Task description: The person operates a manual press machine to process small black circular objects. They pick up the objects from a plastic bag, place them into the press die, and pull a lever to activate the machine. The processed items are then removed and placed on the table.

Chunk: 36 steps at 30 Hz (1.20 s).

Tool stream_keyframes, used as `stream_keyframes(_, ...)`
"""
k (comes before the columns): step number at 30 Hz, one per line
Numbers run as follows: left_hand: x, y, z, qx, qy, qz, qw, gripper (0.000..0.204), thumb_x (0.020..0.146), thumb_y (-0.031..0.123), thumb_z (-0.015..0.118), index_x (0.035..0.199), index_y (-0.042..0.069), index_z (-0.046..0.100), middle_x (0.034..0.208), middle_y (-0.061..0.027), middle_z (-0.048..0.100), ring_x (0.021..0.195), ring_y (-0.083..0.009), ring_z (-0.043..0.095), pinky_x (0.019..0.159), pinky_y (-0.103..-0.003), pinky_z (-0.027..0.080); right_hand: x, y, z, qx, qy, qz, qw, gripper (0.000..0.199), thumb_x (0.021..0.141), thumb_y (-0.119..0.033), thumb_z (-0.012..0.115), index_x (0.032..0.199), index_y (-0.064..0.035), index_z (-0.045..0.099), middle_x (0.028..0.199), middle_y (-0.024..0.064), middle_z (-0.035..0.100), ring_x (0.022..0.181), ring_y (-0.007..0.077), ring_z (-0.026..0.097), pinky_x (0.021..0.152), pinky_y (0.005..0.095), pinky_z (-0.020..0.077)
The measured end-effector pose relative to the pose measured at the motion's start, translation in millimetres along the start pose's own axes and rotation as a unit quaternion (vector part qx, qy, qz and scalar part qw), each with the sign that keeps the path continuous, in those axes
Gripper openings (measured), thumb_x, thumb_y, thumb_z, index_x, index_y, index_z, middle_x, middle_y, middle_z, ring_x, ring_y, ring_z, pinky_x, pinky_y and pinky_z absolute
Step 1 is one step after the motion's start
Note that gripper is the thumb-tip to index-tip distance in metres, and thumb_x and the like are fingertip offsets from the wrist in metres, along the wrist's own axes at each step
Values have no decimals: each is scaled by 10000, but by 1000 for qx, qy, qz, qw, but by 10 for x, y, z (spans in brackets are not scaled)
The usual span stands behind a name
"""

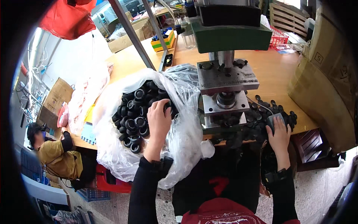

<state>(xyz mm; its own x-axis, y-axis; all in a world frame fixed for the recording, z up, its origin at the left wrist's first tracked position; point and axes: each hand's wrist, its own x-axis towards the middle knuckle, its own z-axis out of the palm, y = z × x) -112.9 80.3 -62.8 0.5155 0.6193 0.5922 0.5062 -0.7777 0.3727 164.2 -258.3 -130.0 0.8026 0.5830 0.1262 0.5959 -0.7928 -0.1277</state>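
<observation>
Over a clear plastic bag (112, 108) filled with black round rubber parts (140, 122), my left hand (158, 121) is closed, its fingers curled round one black round rubber part (170, 107). On the right side of the bench, my right hand (279, 138) lies with fingers apart on a grey box-shaped block (275, 121) with a cable. Between my hands stands a press with a green head (233, 39), a steel upper plate (228, 76) and a round steel die (226, 100). No rubber part shows clearly on the die.
Loose black discs (257, 112) lie heaped about the press base and the grey block. A tall cardboard box (324, 93) stands at the right. Metal posts (134, 35) rise behind the bag. At the far left a person (61, 158) sits by the bench (274, 78).
</observation>
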Motion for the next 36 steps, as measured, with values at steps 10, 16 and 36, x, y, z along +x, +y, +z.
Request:
stream_keyframes(10,121,-727,-88,43,-23,74,996,427,867,25,618,1285,60,537,1133,-117,596,1017,-300,587,877,-397,483,-226,-342,-235,225,190,-106,950,486,969,-319,561,1345,-15,513,1397,180,496,1267,357,462,1068,440,334)
stream_keyframes(16,-109,-104,-534,-551,-169,-295,762,406,1028,129,456,1426,57,416,1121,-85,629,846,-160,672,723,-277,570,-47,-1093,-725,325,189,-187,908,514,872,-313,697,1266,-12,560,1266,180,575,1170,332,533,1007,424,385)
stream_keyframes(36,27,1037,-352,-537,-189,-161,806,480,902,88,674,1320,-59,489,1233,-113,579,1099,-142,576,950,-272,465,8,-954,-596,411,185,-59,891,517,809,-298,756,1200,-19,567,1085,141,575,1038,285,579,935,383,450)
